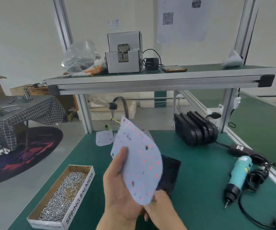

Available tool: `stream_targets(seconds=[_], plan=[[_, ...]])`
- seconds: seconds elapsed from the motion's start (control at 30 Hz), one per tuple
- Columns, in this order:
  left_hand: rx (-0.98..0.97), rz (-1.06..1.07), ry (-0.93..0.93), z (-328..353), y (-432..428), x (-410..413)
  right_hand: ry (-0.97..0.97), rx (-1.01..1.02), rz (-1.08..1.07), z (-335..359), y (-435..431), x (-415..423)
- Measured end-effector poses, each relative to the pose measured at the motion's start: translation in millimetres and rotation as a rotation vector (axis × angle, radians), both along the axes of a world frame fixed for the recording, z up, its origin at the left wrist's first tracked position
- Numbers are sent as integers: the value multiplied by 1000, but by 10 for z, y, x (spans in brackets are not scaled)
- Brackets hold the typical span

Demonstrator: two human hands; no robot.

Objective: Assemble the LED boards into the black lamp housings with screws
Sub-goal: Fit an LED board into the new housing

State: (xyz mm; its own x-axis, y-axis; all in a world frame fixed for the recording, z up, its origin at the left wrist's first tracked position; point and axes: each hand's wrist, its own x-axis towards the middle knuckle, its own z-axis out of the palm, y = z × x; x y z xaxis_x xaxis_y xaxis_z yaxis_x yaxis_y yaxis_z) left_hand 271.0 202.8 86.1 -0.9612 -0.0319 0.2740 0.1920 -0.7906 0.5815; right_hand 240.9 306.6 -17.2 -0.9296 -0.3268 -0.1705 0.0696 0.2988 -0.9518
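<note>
My left hand [119, 188] grips the LED board [142, 160], thumb across its face; my right hand [162, 211] seems to pinch its lower tip over the black housing [171, 171].

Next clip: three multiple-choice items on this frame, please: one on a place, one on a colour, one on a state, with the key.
1. Where is the box of screws?
A) on the upper shelf
B) on the table, left of the hands
C) under the screwdriver

2. What colour is the electric screwdriver body?
A) teal
B) red
C) yellow

3. The LED board is:
A) screwed into a housing
B) flat on the table
C) held up

Key: 1 B, it sits on the table's left side; 2 A, teal body, black nose; 3 C, the left hand grips it and the right hand holds its lower edge.
</note>
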Motion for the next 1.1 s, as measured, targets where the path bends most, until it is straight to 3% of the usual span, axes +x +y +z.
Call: stream_targets(seconds=[0.07, 0.13, 0.27, 0.4, 0.5, 0.57, 0.63, 0.7, 0.77, 0.87, 1.1], plan=[[242, -158, 105, -36, -79, 51, 58, 3, -48, 41, 17, 53], [369, -105, 92, -49, -223, 123, 217, -22, -131, 23, 74, 71], [508, -13, 9, 31, -293, 243, 424, -54, 72, 47, -95, 188], [500, -137, 14, 134, -394, 219, 435, -372, -4, 168, -177, 184], [268, -164, 69, 41, -555, 116, 401, -597, -126, 405, -20, -12], [139, -210, 61, -168, -728, 23, 404, -632, -258, 544, 232, -252], [-20, -250, -72, -428, -853, -54, 441, -574, -386, 626, 529, -488], [-424, -122, -254, -666, -934, -185, 473, -436, -477, 635, 761, -677], [-635, -92, -353, -753, -887, -322, 472, -334, -516, 581, 890, -823], [-731, -184, -436, -717, -753, -521, 425, -285, -512, 464, 951, -985], [-715, -242, -548, -717, -542, -984, 338, -187, -453, 172, 883, -1099]])
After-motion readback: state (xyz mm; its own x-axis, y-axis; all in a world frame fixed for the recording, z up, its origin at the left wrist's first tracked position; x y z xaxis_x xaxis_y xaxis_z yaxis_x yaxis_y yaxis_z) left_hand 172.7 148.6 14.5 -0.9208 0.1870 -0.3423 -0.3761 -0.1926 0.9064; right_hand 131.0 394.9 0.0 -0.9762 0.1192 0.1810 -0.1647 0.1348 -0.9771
